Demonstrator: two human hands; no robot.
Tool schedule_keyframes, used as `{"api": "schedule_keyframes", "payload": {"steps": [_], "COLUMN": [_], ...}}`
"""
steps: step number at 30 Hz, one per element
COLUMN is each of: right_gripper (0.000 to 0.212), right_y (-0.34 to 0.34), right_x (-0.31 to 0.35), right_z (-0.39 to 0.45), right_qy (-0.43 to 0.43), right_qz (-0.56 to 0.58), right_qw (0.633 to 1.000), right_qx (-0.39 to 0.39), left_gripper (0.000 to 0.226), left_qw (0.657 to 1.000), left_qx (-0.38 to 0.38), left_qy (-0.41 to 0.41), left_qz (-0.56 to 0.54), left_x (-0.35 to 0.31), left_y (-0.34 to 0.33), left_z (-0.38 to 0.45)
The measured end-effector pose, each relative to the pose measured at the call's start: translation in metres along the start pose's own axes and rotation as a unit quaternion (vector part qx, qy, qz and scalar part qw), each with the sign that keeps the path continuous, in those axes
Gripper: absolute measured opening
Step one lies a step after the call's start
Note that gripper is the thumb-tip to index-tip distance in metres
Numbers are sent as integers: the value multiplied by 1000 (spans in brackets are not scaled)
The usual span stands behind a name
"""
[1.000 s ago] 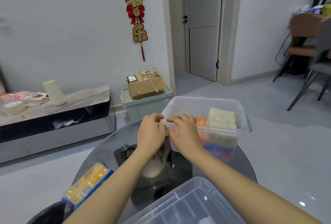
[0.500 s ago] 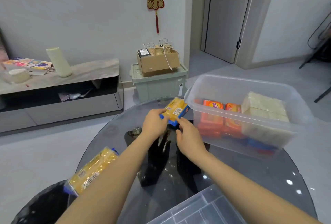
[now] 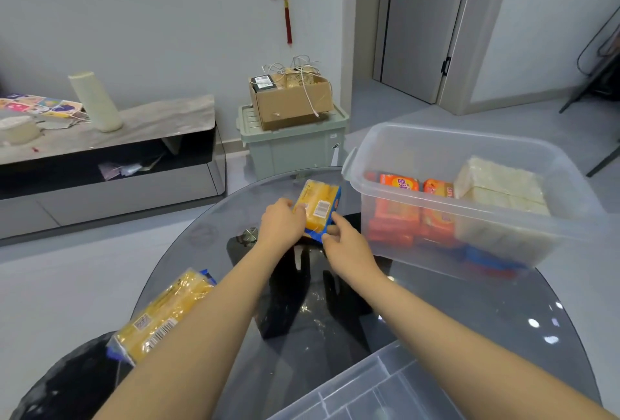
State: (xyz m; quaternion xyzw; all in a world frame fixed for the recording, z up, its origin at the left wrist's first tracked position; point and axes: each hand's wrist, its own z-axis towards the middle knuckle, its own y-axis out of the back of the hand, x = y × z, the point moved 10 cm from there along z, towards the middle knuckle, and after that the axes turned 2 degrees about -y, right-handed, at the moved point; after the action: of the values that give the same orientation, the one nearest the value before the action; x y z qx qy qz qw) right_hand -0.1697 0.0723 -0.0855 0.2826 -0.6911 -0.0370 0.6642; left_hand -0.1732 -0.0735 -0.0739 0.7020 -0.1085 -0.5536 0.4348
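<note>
A yellow snack packet with blue ends [image 3: 318, 207] lies at the far side of a round glass table [image 3: 469, 319]. My left hand [image 3: 281, 225] grips its left edge, and my right hand [image 3: 345, 245] pinches its near blue end. To the right stands a clear plastic bin [image 3: 419, 151] that holds orange packets [image 3: 399, 208] and a pale wrapped block [image 3: 500, 191]. A second yellow packet [image 3: 161, 315] lies at the table's near left edge, partly hidden by my left forearm.
A clear bin lid [image 3: 375, 389] lies at the table's near edge. A black bag [image 3: 67, 382] sits at the lower left. Beyond the table are a low TV cabinet [image 3: 110, 164], a green crate [image 3: 295, 147] with a cardboard box [image 3: 292, 100] on it, and a door.
My hands left the bin's rim and took hold of the yellow packet beside it. The view shifted left and down, so the bin now sits further right.
</note>
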Motion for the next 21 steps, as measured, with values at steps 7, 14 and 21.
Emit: {"api": "schedule_keyframes", "payload": {"steps": [7, 14, 21], "right_gripper": [32, 33, 48], "right_y": [-13, -14, -48], "right_x": [-7, 5, 22], "right_z": [-30, -71, -100], "right_qy": [-53, -90, -127], "right_qz": [32, 182, 331], "right_qw": [997, 978, 931], "right_qx": [48, 48, 91], "left_gripper": [39, 24, 29], "left_qw": [996, 933, 979], "left_qx": [63, 64, 14], "left_qy": [69, 133, 43], "left_qz": [-5, -328, -197], "left_x": [28, 45, 45], "left_y": [5, 31, 92], "left_z": [-49, -110, -147]}}
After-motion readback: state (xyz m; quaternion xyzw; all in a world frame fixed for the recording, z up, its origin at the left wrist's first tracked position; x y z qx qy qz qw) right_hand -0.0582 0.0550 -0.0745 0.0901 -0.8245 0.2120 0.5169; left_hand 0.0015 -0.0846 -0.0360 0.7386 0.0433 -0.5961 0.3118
